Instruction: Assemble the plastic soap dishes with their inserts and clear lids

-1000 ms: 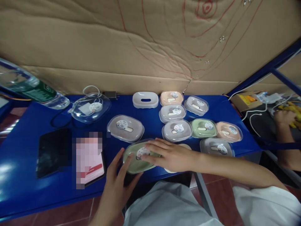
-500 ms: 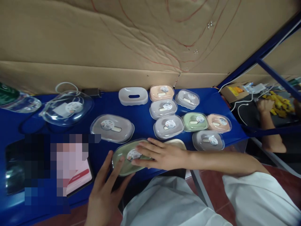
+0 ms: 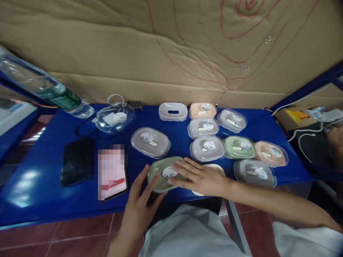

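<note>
A green soap dish under a clear lid (image 3: 154, 175) lies at the table's front edge, a round label on its top. My left hand (image 3: 143, 198) grips its left end, fingers on the lid and thumb at the near side. Flat across its right half lies my right hand (image 3: 200, 178), fingers outstretched and touching the lid by the label; that half is partly hidden. A cream oval piece (image 3: 216, 168) shows partly beneath my right hand. A lidded grey-mauve soap dish (image 3: 150, 142) sits just behind the green one.
Several lidded soap dishes, including a green one (image 3: 239, 147) and a peach one (image 3: 270, 154), stand at the right. An uncovered white dish (image 3: 173, 111) is at the back. Leftward are a clear lid (image 3: 115, 119), a phone (image 3: 112, 175), a black tablet (image 3: 77, 162) and a water bottle (image 3: 53, 89).
The camera view swings one way and then back. Both hands stay on the green soap dish in nearly the same pose, and the other dishes keep their places.
</note>
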Motion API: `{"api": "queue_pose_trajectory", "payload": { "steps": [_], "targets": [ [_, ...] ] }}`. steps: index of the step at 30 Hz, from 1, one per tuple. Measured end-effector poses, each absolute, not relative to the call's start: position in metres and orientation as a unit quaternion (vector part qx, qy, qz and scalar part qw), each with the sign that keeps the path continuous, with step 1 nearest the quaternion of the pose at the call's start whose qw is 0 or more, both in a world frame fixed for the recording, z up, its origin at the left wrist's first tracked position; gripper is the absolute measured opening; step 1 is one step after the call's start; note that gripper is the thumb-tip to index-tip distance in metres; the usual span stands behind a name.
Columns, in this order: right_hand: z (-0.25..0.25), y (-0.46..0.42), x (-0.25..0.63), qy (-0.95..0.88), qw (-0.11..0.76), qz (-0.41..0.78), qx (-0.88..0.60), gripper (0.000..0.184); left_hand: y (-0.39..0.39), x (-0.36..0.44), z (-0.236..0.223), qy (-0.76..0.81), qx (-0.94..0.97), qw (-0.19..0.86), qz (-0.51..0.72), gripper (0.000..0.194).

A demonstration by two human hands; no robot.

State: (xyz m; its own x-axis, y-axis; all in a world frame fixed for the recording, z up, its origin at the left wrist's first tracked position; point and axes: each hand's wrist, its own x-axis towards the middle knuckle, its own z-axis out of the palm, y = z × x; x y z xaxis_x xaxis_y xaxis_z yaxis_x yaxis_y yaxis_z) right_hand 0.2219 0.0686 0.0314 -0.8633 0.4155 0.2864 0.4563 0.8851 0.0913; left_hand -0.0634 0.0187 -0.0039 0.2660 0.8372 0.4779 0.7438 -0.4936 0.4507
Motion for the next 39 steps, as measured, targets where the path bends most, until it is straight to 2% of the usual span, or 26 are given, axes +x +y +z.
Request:
{"api": "queue_pose_trajectory", "payload": {
  "steps": [5, 10, 15, 17, 19, 22, 24, 26, 29, 39],
  "targets": [
    [0.034, 0.069, 0.221, -0.963, 0.11, -0.006, -0.247, 0.07, 0.019, -0.064, -0.004, 0.513, 0.784, 0.078, 0.34, 0.063],
    [0.054, 0.068, 0.229, -0.958, 0.122, 0.02, -0.257, 0.064, 0.02, -0.064, -0.004, 0.517, 0.779, 0.101, 0.341, 0.055],
    [0.081, 0.03, 0.272, -0.892, 0.235, 0.031, -0.384, 0.063, 0.019, -0.065, -0.003, 0.516, 0.775, 0.138, 0.338, 0.053],
    [0.078, 0.004, 0.29, -0.836, 0.312, 0.021, -0.452, 0.062, 0.02, -0.064, -0.004, 0.514, 0.771, 0.146, 0.346, 0.055],
    [0.062, -0.022, 0.298, -0.792, 0.344, 0.004, -0.504, 0.058, 0.022, -0.063, -0.007, 0.519, 0.763, 0.148, 0.355, 0.057],
    [0.025, -0.051, 0.29, -0.799, 0.244, 0.006, -0.55, 0.053, 0.027, -0.061, -0.01, 0.531, 0.754, 0.139, 0.362, 0.056],
    [0.004, -0.061, 0.278, -0.807, 0.166, 0.015, -0.567, 0.061, 0.029, -0.06, -0.012, 0.528, 0.755, 0.131, 0.367, 0.055],
    [-0.009, -0.065, 0.268, -0.803, 0.136, 0.022, -0.579, 0.067, 0.03, -0.06, -0.011, 0.521, 0.759, 0.127, 0.37, 0.055],
    [-0.012, -0.065, 0.262, -0.798, 0.142, 0.03, -0.585, 0.068, 0.028, -0.061, -0.01, 0.52, 0.758, 0.136, 0.37, 0.056],
    [-0.012, -0.058, 0.26, -0.789, 0.171, 0.019, -0.59, 0.052, 0.026, -0.063, -0.02, 0.533, 0.731, 0.176, 0.388, 0.061]
  ]
}}
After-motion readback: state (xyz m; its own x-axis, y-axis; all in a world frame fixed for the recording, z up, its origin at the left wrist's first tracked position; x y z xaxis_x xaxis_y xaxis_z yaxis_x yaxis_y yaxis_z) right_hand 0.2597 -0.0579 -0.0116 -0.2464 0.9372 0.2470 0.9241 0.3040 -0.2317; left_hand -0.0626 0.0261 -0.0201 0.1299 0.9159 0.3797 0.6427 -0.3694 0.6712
